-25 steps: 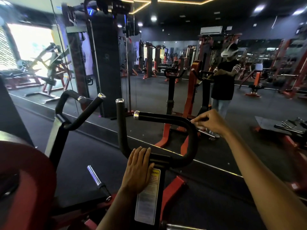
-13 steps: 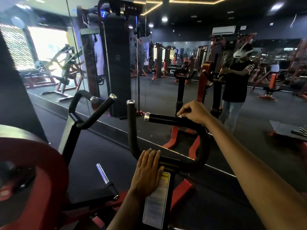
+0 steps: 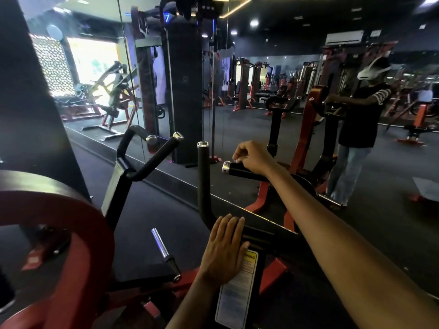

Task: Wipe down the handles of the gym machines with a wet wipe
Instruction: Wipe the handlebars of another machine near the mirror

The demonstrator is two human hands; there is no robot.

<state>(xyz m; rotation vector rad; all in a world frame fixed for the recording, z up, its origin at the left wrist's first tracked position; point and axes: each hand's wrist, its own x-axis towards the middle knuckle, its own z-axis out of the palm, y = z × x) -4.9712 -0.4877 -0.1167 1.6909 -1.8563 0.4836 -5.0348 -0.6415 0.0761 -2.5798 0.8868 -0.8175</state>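
A black padded handle [image 3: 240, 169] with a chrome end cap runs sideways across the middle of the view. My right hand [image 3: 255, 157] is closed over it close to that cap; a wipe cannot be made out under the fingers. An upright black handle [image 3: 203, 181] with a chrome top stands just left of it. My left hand [image 3: 224, 248] lies flat, fingers together, on the machine's black frame beside the yellow warning label [image 3: 240, 288]. Further left is a second black forked handle [image 3: 154, 157].
A red weight plate [image 3: 54, 233] fills the lower left, with a chrome peg [image 3: 160, 243] beside it. A wall mirror [image 3: 261, 91] right ahead reflects the gym, a black cable tower [image 3: 185, 86] and a person wearing a headset [image 3: 358, 119].
My right hand has slid left along the sideways handle, from its bend toward the chrome end cap. The left hand has stayed flat on the frame. The view has shifted slightly.
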